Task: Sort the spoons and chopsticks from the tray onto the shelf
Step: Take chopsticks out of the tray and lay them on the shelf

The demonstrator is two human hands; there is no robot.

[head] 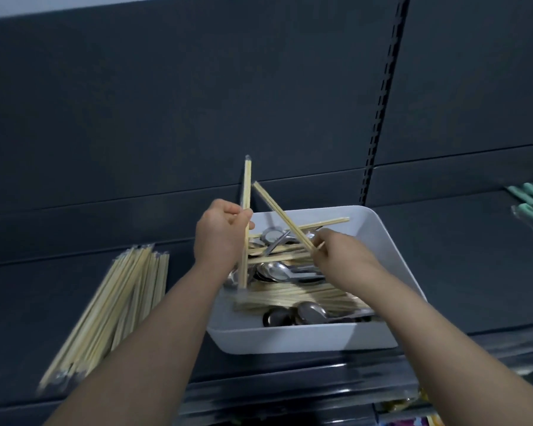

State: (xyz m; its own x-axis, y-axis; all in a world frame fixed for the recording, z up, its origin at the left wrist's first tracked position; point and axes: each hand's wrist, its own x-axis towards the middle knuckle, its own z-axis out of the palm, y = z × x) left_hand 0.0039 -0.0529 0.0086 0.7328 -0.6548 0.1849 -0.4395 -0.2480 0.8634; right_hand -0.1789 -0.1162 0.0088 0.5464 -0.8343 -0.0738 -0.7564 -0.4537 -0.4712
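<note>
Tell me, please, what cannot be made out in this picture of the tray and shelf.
Head view:
Shiny steel spoons in the white plastic tray: count hidden under loose pale wooden chopsticks and the right hand, which pinches a slanted chopstick pair.
Teal-handled packets: cut off by the right edge.
Upright chopstick pair in the left hand: lower end blurred.
Wrapped chopstick pile: near ends blurred.

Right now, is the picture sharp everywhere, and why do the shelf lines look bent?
Head view: dim light; shelf lines bow from the wide lens; the chopstick pile blurs toward its near end; spoons in the tray glint; left hand and right hand, holding chopsticks, look fairly sharp.
</note>
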